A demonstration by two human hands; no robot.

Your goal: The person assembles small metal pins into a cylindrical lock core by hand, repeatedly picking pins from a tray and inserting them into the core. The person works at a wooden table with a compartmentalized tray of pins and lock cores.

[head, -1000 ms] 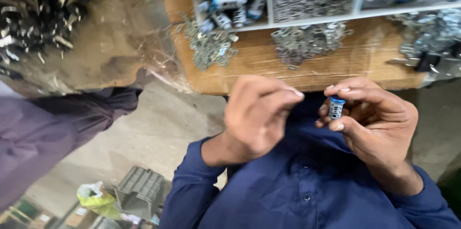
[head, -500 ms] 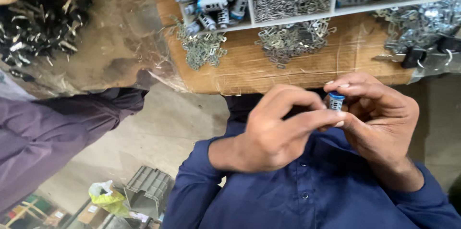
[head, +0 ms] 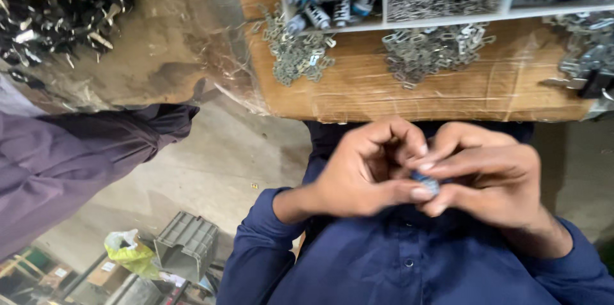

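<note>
Both my hands meet in front of my dark blue shirt, just below the edge of a wooden table [head: 358, 97]. Between their fingertips is a small silver and blue cylindrical part [head: 426, 183], mostly hidden. My left hand [head: 364, 171] curls around it, thumb pressed on its near side. My right hand [head: 486, 174] pinches it from the right with thumb and index finger.
On the table lie heaps of small flat metal pieces [head: 294, 55] and a white divided tray [head: 448, 14] holding more cylindrical parts and metal bits. A person's purple sleeve [head: 70, 164] is at the left. Dark metal pieces [head: 51, 11] lie upper left. A grey crate [head: 187, 244] sits on the floor.
My right hand held the part up alone; my left hand has closed in on it, and both hands have come lower and tighter together around it.
</note>
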